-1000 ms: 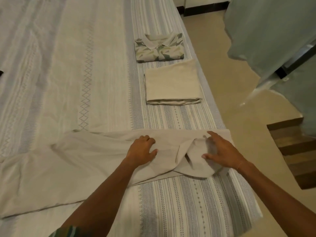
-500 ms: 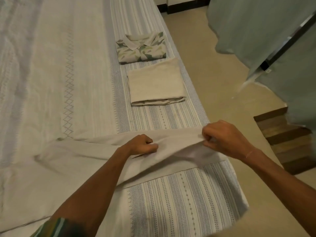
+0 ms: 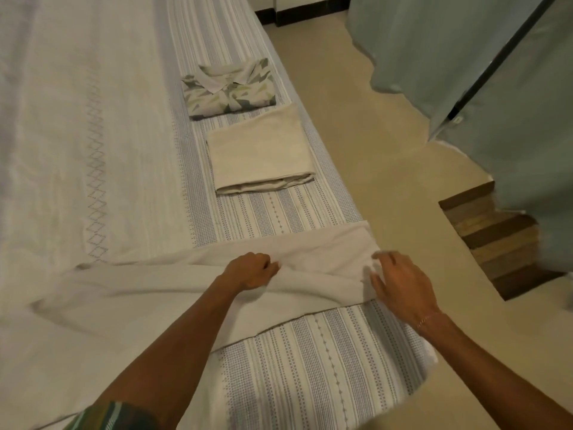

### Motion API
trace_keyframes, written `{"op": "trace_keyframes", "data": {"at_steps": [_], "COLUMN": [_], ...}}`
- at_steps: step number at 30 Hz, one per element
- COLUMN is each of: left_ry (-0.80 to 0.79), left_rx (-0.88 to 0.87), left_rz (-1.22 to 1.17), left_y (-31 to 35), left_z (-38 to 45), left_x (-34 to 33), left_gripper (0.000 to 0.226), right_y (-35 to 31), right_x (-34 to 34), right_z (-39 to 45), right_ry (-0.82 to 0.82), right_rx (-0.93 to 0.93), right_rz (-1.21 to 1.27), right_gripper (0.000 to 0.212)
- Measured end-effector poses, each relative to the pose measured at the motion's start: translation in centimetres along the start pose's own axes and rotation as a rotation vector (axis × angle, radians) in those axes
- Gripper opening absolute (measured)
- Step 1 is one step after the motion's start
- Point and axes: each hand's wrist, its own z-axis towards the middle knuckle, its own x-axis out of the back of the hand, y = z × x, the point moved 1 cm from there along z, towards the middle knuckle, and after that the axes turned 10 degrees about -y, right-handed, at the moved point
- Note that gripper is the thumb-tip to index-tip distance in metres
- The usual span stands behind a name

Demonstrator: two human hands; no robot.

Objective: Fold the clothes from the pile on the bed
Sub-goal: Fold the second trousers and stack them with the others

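The garment (image 3: pixel 173 293), a pale beige piece lying across the near part of the bed (image 3: pixel 77 150), was held by both hands. The left hand (image 3: pixel 252 271) had its fingers curled tight, pinching a fold of the cloth near the garment's middle; the knuckles faced up and the fingertips were hidden in the fabric. The right hand (image 3: pixel 400 283) was at the garment's right end, its fingers (image 3: pixel 383 259) bent and spread into the bunched cloth there, gripping a tuck of it; the image was a little blurred at that spot, so the exact pinch could not be made out. Between the two hands the cloth rose in a soft ridge, and beyond the fingers a flat flap reached toward the bed's right edge. Left of the left hand the garment stretched away in long, loose folds over the sheet. A thin bracelet (image 3: pixel 423 321) sat on the right wrist, and a green patterned sleeve (image 3: pixel 114 417) showed at the left upper arm.

Farther out past the fingers lay a folded beige cloth (image 3: pixel 262 153) on the striped band of the sheet, and just beyond it a folded shirt (image 3: pixel 229 88) with a green leaf-like print and its collar up. The two were close together, well apart from the garment. To the right of the right hand was the tan floor (image 3: pixel 356 119), with wooden steps (image 3: pixel 502 237) and grey-green curtains (image 3: pixel 449 51) beyond.
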Motion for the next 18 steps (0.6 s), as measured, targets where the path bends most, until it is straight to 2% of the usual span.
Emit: {"op": "trace_keyframes", "data": {"at_steps": [2, 5, 8, 10, 12, 14, 16, 18], "left_ry": [0.011, -0.024, -0.033, -0.011, 0.022, 0.082, 0.192, 0.303], "left_rx": [0.011, 0.041, 0.062, 0.066, 0.043, -0.014, -0.081, -0.146], "left_rz": [0.052, 0.116, 0.151, 0.163, 0.097, -0.026, -0.101, -0.079], "left_y": [0.1, 0.2, 0.5, 0.7, 0.8, 0.5, 0.0, -0.2], "left_z": [0.5, 1.0, 1.3, 1.3, 1.4, 1.7, 2.0, 2.6], "left_x": [0.0, 0.4, 0.7, 0.8, 0.8, 1.0, 1.4, 1.8], "left_gripper": [0.045, 0.041, 0.033, 0.019, 0.009, 0.010, 0.009, 0.008], "right_y": [0.2, 0.8, 1.4, 1.7, 2.1, 2.7, 3.6, 4.6], "right_x": [-0.1, -0.4, -1.2, -1.4, -1.3, -0.7, 0.0, 0.3], "right_z": [3.1, 7.5, 9.9, 10.4, 10.7, 11.1, 11.7, 12.4], "right_ry": [0.084, -0.006, -0.147, -0.178, -0.167, -0.172, -0.213, -0.228], "right_rx": [-0.019, 0.000, 0.047, 0.048, 0.057, 0.062, 0.012, -0.070], "right_rz": [0.120, 0.127, -0.016, -0.015, 0.064, 0.167, 0.267, 0.326], "right_gripper": [0.036, 0.047, 0.030, 0.021, 0.013, 0.007, 0.005, 0.007]}}
